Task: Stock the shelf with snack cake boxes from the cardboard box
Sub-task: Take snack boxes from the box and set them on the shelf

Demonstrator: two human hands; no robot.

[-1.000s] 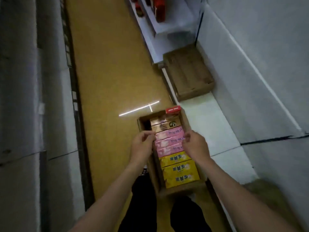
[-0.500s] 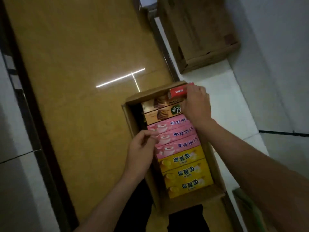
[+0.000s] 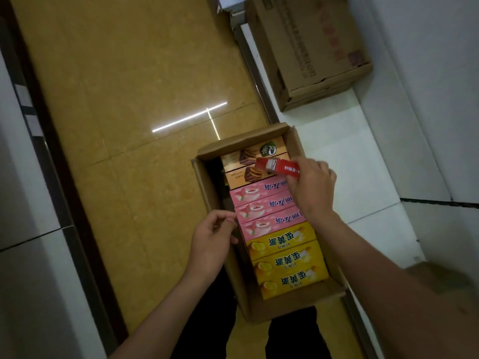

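Observation:
An open cardboard box (image 3: 204, 182) stands on the floor at my feet, packed with snack cake boxes in a row: two brown ones (image 3: 241, 161) at the far end, three pink ones (image 3: 261, 206) in the middle, three yellow ones (image 3: 285, 263) nearest me. My right hand (image 3: 311, 187) grips a small red box (image 3: 277, 167) by one end and holds it just above the brown boxes. My left hand (image 3: 212, 242) hovers at the box's left wall beside the pink boxes, fingers loosely curled, holding nothing.
A low white shelf (image 3: 344, 156) runs along the right of the box. A closed cardboard carton (image 3: 311, 47) sits on it farther ahead. Yellow tiled floor (image 3: 124, 99) lies to the left, bounded by a dark strip and white panels (image 3: 31, 255).
My right hand has lifted the red box from the far right corner of the cardboard box and brought it left over the brown boxes. My left hand barely moved.

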